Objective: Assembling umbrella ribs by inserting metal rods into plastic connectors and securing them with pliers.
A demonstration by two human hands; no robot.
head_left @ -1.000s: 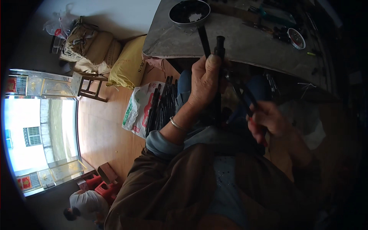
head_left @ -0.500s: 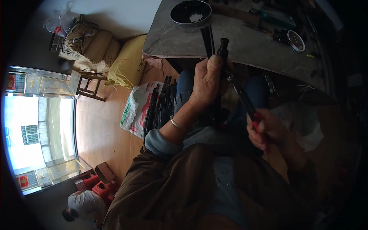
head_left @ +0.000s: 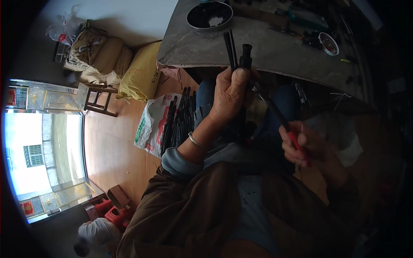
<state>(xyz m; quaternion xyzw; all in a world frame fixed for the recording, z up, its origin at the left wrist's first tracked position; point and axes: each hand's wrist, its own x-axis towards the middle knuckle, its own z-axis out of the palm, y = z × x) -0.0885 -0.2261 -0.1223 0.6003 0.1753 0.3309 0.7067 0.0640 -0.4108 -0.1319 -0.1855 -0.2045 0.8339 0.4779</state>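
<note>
At the centre of the frame, a worker's left hand (head_left: 231,88) grips two thin black rods (head_left: 229,49) and a thicker black tube (head_left: 246,59), thumb pressed upright, its other fingers curled and partly hidden. Right of centre, the fingers of the right hand (head_left: 304,144) are clenched on the red grips of long-armed pliers (head_left: 276,110); the tool's far end reaches the left fist, though from where I stand (the light is poor there) I cannot tell whether it bites on anything. A second ago the arms of the pliers stood visibly apart; now they line up as one, and the right hand sits slightly lower and farther right, which suggests a squeeze on something at the left fist. The rods, one dark bar then, now show as a slim pair, so they have probably been turned or fanned. At the top of the frame, a dark-filled bowl (head_left: 202,29) rests on the grey worktop (head_left: 266,49); at centre left, more rods (head_left: 177,122) lie bunched on a white printed sack (head_left: 148,122).
</note>
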